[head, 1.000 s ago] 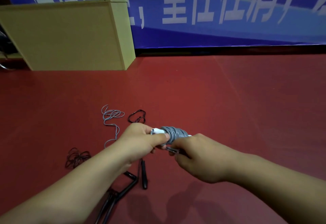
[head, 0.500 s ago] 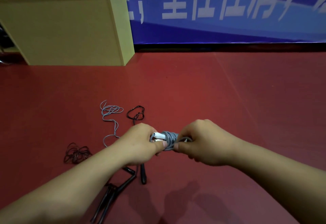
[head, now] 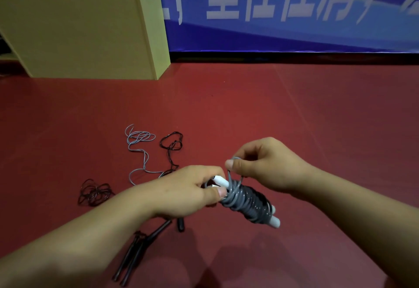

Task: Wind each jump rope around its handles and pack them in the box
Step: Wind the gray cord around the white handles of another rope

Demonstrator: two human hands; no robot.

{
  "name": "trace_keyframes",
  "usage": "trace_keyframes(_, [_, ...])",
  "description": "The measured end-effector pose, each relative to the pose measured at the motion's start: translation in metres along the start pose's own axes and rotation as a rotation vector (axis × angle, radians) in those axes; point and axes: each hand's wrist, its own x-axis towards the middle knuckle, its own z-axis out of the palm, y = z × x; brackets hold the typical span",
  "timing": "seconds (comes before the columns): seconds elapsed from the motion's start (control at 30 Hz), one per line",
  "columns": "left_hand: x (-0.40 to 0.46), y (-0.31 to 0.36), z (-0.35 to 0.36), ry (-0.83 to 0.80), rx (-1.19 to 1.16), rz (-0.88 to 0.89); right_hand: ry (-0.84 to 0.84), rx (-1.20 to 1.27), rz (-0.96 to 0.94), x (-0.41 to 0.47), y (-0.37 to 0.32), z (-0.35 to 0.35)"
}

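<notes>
The yellow box [head: 84,33] waits well ahead on the red floor [head: 294,117]. Our left hand [head: 188,190] grips the white-handled grey rope bundle [head: 247,201] steady, while our right hand [head: 265,163] pinches its last loop [head: 231,169], probably to tuck it.

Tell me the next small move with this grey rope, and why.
Probably tuck the last loop that the right hand pinches under the wound coil. The left hand grips the white handles, and hardly any rope is left loose.
</notes>
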Motion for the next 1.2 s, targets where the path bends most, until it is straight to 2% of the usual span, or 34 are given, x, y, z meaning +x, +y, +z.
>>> trace_keyframes(0.13, [0.000, 0.003, 0.002, -0.020, -0.239, 0.052, -0.023, 0.113, -0.008, -0.001, -0.001, 0.005])
trace_keyframes(0.23, [0.002, 0.007, 0.001, 0.063, -0.488, 0.082, 0.013, 0.207, 0.024, 0.002, -0.003, 0.004])
trace_keyframes(0.3, [0.003, 0.007, 0.001, 0.133, -0.555, 0.069, 0.057, 0.162, 0.022, 0.004, -0.003, 0.004])
trace_keyframes(0.43, [0.007, 0.012, 0.008, 0.364, -0.607, -0.009, 0.276, -0.015, -0.019, 0.012, -0.001, 0.007])
trace_keyframes(0.53, [0.009, 0.017, 0.007, 0.572, -0.737, -0.140, 0.474, 0.006, 0.026, 0.018, 0.003, 0.007])
trace_keyframes(0.63, [0.007, 0.025, 0.009, 0.507, -0.725, -0.185, 0.606, 0.074, 0.067, 0.021, 0.004, 0.008])
trace_keyframes(0.77, [0.007, 0.032, 0.024, 0.370, -0.596, -0.084, 0.677, 0.092, 0.118, 0.019, 0.000, 0.015])
trace_keyframes(0.9, [0.009, 0.035, 0.034, 0.256, -0.701, -0.026, 0.651, 0.132, 0.129, 0.012, -0.007, 0.029])
trace_keyframes(0.93, [0.010, 0.035, 0.035, 0.271, -0.742, -0.025, 0.625, 0.183, 0.135, 0.009, -0.010, 0.034])
trace_keyframes(1.03, [0.015, 0.025, 0.034, 0.409, -0.818, -0.088, 0.510, 0.403, 0.185, 0.003, -0.018, 0.046])
trace_keyframes(1.1, [0.028, 0.019, 0.026, 0.574, -0.912, -0.189, 0.412, 0.532, 0.196, 0.000, -0.023, 0.050])
trace_keyframes(1.2, [0.024, 0.005, 0.020, 0.682, -0.954, -0.120, 0.309, 0.643, 0.186, -0.004, -0.030, 0.046])
